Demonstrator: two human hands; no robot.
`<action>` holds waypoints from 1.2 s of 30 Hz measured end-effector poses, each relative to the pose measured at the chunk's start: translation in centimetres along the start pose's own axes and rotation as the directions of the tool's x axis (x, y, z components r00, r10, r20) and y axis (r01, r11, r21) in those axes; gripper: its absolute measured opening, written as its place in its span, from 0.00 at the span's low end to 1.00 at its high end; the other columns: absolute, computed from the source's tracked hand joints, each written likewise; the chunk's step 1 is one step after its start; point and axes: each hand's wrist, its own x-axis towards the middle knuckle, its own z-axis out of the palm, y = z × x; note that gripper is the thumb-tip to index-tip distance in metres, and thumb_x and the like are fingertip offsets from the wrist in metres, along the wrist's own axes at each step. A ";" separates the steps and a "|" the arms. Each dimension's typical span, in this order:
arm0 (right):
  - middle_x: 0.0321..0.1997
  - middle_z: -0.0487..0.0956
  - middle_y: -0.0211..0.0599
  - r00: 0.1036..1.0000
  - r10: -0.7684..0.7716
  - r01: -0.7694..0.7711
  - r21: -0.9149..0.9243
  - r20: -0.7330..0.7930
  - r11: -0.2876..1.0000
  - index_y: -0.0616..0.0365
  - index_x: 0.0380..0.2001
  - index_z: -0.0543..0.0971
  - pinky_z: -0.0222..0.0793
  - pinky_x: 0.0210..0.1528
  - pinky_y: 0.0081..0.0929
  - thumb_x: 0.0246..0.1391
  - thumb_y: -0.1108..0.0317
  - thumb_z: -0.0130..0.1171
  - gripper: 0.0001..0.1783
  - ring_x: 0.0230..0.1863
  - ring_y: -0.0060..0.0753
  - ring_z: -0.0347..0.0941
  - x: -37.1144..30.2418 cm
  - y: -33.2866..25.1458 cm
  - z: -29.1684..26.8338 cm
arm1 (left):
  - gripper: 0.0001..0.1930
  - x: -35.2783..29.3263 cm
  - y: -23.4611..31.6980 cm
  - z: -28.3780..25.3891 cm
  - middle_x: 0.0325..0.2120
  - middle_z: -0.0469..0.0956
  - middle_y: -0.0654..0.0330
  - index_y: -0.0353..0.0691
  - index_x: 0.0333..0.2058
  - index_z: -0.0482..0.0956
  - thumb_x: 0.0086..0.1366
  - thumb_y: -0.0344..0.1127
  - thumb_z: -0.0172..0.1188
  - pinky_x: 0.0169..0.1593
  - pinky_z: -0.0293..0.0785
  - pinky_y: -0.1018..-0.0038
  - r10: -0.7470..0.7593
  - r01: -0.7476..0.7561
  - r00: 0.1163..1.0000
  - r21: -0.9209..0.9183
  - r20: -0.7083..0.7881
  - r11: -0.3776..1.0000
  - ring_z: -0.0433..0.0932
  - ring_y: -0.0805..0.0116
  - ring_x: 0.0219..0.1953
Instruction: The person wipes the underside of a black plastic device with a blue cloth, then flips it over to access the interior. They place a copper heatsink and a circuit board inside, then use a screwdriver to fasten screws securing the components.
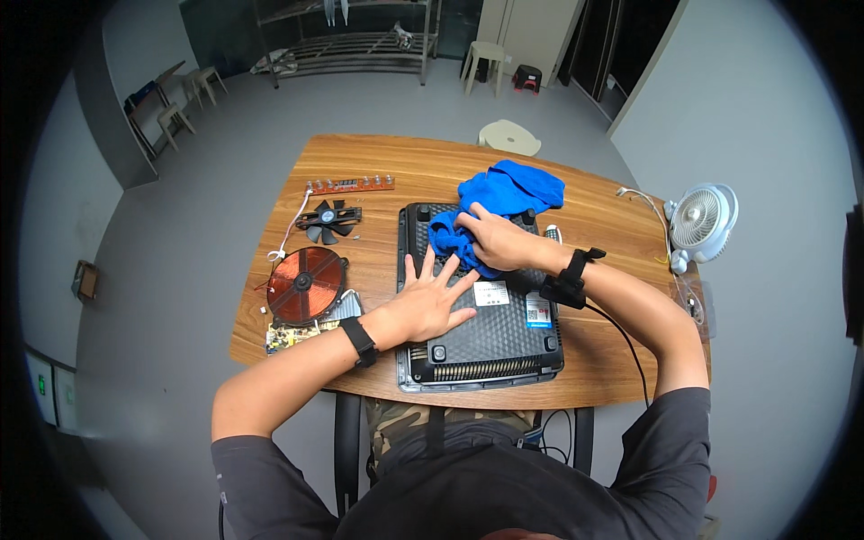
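Note:
A black induction cooker housing (504, 333) lies on the table with its textured underside, feet and labels facing up. My left hand (428, 301) rests flat on it with fingers spread, holding nothing. A blue cloth (445, 236) is bunched under my right hand (495, 239), whose fingers are closed on it and press it against the upper part of the housing. Part of the cloth and the surface beneath it are hidden by that hand. Beyond it, a larger heap of blue cloth (515, 186) lies at the housing's far edge.
Left of the housing lie a copper coil (307, 284), a black fan (329, 219), a narrow circuit board (351, 184) and a power board (288, 337). On the right stand a small white fan (703, 219) and a clear plastic piece (697, 306). A stool (509, 137) sits beyond the wooden table (603, 360).

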 end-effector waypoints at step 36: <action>0.54 0.72 0.53 1.000 -0.023 0.022 -0.126 -0.006 0.992 0.50 0.60 0.74 0.77 0.48 0.53 0.63 0.61 0.60 0.23 0.48 0.60 0.78 3.7 -3.6 1.0 | 0.57 -3.3 2.8 -1.0 0.79 0.34 0.46 0.52 0.79 0.41 0.62 0.76 0.56 0.62 0.45 0.12 0.071 -0.056 0.970 -0.068 0.234 0.996 0.30 0.27 0.77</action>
